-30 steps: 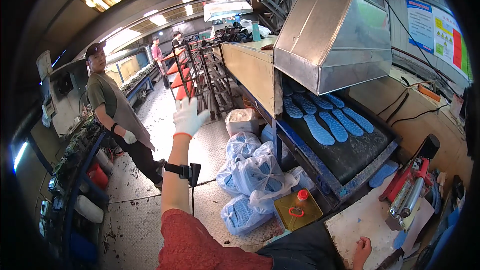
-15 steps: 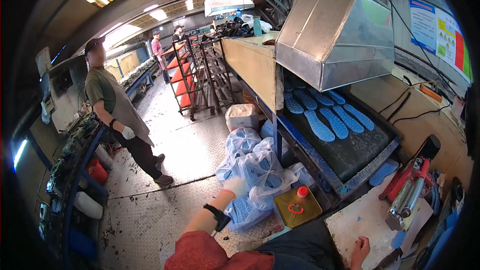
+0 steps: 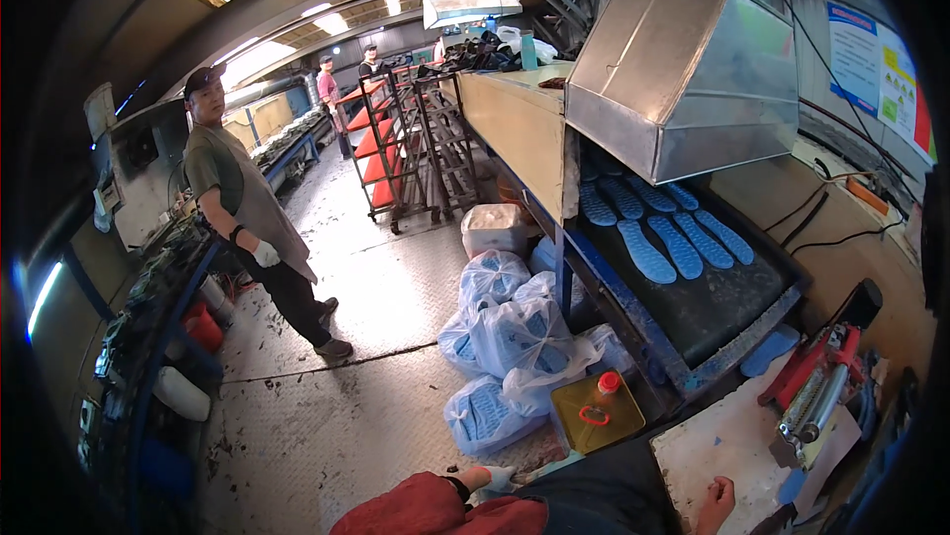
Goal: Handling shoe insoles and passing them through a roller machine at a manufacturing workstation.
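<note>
My left hand (image 3: 501,479), in a pale glove with a dark band at the wrist, is low in front of my lap, near a pale strip along its edge. Its fingers are too small and blurred to make out. My bare right hand (image 3: 716,501) rests at the front edge of the pale worktop (image 3: 693,446), fingers curled in with nothing seen in them. Closest to my left hand are a yellowish square can (image 3: 574,431) with a red cap and clear plastic bags (image 3: 524,337) packed with blue soles. Blue shoe soles (image 3: 648,253) lie in rows on the dark conveyor belt (image 3: 737,307).
A metal hood (image 3: 683,80) covers the belt's far part. A red roller machine (image 3: 816,387) stands on the worktop at right. At left, a person (image 3: 228,179) in an apron stands beside a cluttered bench (image 3: 148,337). Rack trolleys (image 3: 396,149) and two other people are farther back.
My left hand has drawn back from above the bags toward my lap. The view has shifted slightly left. My right hand stays at the worktop edge; the apron-wearing person's head has turned toward me.
</note>
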Motion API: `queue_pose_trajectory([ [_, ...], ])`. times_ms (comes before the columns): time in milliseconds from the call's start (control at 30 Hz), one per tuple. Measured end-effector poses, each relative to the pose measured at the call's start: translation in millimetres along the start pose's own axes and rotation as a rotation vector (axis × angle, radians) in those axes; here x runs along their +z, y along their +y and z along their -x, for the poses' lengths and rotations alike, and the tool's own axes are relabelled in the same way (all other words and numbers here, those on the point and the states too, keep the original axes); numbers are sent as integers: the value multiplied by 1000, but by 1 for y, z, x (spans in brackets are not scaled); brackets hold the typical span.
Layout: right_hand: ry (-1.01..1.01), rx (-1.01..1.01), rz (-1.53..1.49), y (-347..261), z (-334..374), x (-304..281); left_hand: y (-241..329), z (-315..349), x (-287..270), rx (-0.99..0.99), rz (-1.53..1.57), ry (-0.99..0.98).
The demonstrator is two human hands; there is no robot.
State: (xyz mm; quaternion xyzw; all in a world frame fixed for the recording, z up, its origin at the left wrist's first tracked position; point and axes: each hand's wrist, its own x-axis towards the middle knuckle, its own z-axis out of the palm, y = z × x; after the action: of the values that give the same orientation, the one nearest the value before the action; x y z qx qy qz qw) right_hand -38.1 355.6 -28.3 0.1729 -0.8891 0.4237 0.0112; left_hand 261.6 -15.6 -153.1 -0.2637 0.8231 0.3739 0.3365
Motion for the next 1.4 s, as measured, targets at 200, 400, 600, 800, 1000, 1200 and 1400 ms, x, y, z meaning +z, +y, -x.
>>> queue_pose_trajectory([
  [200,-9,10,-11,-2,-1,0,-1,3,-2,34,43,-39],
  [400,-17,48,-57,0,2,0,4,8,-3,46,-1,7],
  [600,125,-46,-169,56,-11,32,-22,-7,15,-3,18,20],
  [800,66,-33,-213,22,-11,22,-9,5,-1,-45,140,-31],
  [1000,15,-22,-17,9,-4,4,1,1,-7,32,103,2],
  [1200,-3,-10,-8,15,1,3,-29,-13,23,10,-43,99],
  [1400,177,-64,-164,104,7,34,62,5,-64,99,-307,-7],
])
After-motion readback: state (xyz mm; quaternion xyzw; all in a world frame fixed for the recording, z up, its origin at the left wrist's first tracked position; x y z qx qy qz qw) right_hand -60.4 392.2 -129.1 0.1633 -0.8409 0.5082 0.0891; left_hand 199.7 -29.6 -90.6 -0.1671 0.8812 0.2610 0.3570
